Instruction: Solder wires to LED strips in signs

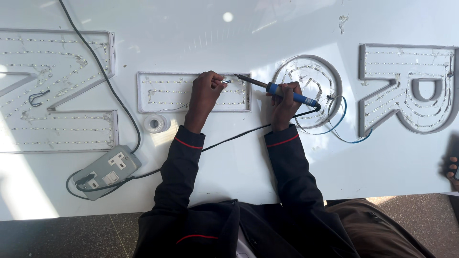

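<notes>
Far left of the white worktop [229, 162]: large angular letter shell [57, 91], open side up, lined with rows of small LED strip. Black cable [103, 71] running down across it to a grey socket block [107, 170] near the front edge. Just right of the block, standing on the worktop: small spool of solder wire [156, 123], close below the rectangular letter shell [193, 91].

Centre: left hand [205, 93] resting on the rectangular letter shell, fingers [221, 82] pinched on a small thin piece at the upper LED row; too small to identify. Dark sleeve with a red cuff line behind the wrist.

Right of centre: right hand [284, 102] clenched around the blue handle of a soldering iron [275, 89], tip pointing left, just short of the left fingertips, above the right end of the rectangular shell. Iron cord trailing back under the wrist toward the socket block.

Further right: round letter shell [330, 71] with loose blue wire [342, 119] spilling out. Far right: another large letter shell [409, 88], LED-lined. At the right edge, part of another person's hand [452, 167].
</notes>
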